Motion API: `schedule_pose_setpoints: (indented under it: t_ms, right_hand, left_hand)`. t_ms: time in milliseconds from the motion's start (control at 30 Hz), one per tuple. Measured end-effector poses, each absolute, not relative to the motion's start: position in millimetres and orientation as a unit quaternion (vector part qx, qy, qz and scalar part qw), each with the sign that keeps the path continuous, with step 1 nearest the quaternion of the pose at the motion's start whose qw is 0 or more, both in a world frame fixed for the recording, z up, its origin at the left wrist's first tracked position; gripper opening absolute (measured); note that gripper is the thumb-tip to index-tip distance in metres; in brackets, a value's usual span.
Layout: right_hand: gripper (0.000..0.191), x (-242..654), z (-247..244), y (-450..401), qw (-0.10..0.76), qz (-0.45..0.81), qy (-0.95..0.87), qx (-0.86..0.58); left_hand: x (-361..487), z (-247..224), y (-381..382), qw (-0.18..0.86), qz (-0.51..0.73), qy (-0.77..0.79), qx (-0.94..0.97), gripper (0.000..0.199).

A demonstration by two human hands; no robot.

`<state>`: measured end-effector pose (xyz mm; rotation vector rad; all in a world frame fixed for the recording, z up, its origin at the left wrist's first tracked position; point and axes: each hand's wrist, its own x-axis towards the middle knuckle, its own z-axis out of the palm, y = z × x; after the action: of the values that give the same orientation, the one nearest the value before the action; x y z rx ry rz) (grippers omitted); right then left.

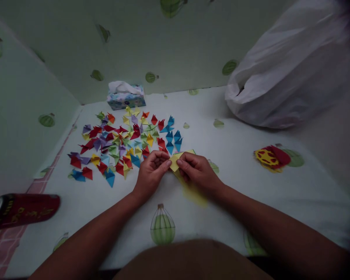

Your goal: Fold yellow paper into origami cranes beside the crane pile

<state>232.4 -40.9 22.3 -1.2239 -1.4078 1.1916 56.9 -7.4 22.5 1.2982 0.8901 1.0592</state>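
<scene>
A small yellow piece of folded origami paper [175, 161] is pinched between my two hands above the table. My left hand [153, 171] grips its left edge with thumb and fingertips. On the other side, my right hand [198, 171] has its thumb pressed on the paper, fingers curled behind. Just behind my right fingers shows the edge of a yellow-green paper [189, 151]; whether it lies on the table I cannot tell. Many folded paper cranes [116, 140] in red, blue, yellow, purple and green spread over the table to the left, the closest ones near my left hand.
A tissue box [126, 100] stands at the back against the wall. To the right are a white plastic bag [280, 77] and a red and yellow cut-out item [272, 157]. A red can [26, 210] is at the left edge. Balloon prints mark the white tablecloth [221, 225].
</scene>
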Motion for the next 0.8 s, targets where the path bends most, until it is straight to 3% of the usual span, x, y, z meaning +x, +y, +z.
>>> schedule_pose_setpoints:
  t_ms: [300, 800]
  right_hand:
    - [0.027, 232.1, 20.0, -38.2, 0.463, 0.487, -0.55, -0.496]
    - [0.029, 233.1, 20.0, -37.2, 0.456, 0.487, -0.546, -0.507]
  left_hand:
    - [59.9, 21.3, -8.2, 0.607, 0.436, 0.389, 0.539, 0.029]
    - [60.8, 18.4, -9.1, 0.607, 0.455, 0.38, 0.53, 0.033]
